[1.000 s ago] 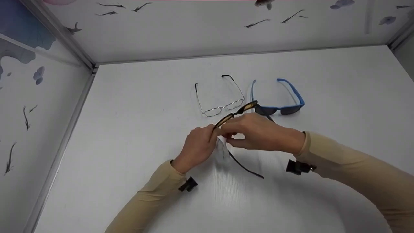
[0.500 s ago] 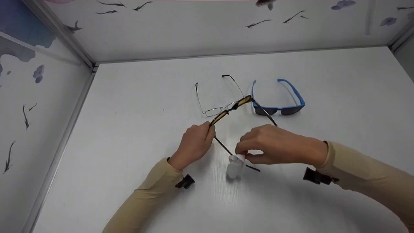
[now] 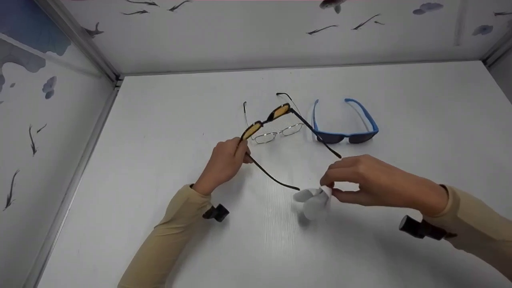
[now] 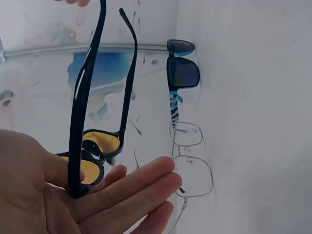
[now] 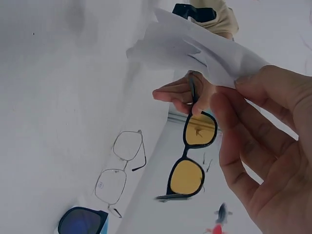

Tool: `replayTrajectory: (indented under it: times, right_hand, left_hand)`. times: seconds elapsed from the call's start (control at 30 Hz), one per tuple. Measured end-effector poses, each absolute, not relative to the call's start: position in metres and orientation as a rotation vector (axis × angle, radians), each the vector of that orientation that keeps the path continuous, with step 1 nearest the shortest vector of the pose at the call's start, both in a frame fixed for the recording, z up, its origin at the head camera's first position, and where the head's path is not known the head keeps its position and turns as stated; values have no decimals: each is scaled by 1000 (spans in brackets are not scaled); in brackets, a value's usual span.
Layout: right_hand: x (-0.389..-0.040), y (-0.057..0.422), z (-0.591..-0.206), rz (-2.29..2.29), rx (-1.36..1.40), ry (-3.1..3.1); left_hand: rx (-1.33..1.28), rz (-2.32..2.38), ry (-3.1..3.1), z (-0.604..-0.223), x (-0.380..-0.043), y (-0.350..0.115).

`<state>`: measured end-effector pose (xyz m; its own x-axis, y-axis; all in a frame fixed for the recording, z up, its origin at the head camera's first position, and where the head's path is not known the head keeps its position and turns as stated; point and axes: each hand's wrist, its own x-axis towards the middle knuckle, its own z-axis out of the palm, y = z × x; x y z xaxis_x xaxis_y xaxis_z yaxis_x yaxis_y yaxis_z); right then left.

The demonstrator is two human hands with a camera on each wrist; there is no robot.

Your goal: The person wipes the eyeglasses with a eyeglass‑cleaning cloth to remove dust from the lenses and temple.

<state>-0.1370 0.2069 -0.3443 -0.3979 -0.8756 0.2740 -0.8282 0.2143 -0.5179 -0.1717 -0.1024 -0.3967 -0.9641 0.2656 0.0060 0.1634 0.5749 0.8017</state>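
My left hand (image 3: 229, 161) pinches one hinge corner of black-framed glasses with yellow lenses (image 3: 253, 130), held above the table with both temples unfolded toward me. In the left wrist view the thumb presses the frame (image 4: 77, 122) near the lens, while the other fingers extend past it. My right hand (image 3: 370, 182) pinches a thin white cloth or tissue (image 3: 316, 202) between thumb and fingertips; its lower part hangs loose, close to a temple tip. The right wrist view shows the crumpled white sheet (image 5: 195, 46) apart from the yellow lenses (image 5: 187, 176).
Thin metal-framed clear glasses (image 3: 265, 138) lie behind the held pair, temples pointing away. To their right are blue sunglasses (image 3: 375, 127) with dark lenses. Printed panels (image 3: 240, 40) wall the white table (image 3: 168, 112) at the back and left.
The right hand has drawn the white sheet along the temple and off its tip, moving right and toward me. My left hand has shifted left and away with the yellow-lens glasses.
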Motion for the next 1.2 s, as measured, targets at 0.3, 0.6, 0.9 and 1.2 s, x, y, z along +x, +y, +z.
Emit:
replayTrajectory:
  times: [0.3, 0.6, 0.9, 1.2]
  right_hand:
    - [-141, 241, -345, -955, -1338, 2683]
    - [-146, 271, -351, -940, -1168, 2866]
    - [-142, 290, -355, -977, -957, 2901]
    - [-139, 300, -364, -976, -901, 2922]
  left_hand:
    - [183, 1437, 2609, -390, -186, -139]
    - [-7, 1578, 2339, -386, -192, -180]
    - [-39, 1559, 2377, -374, -204, -219]
    - [-2, 1475, 2616, -354, -218, -245]
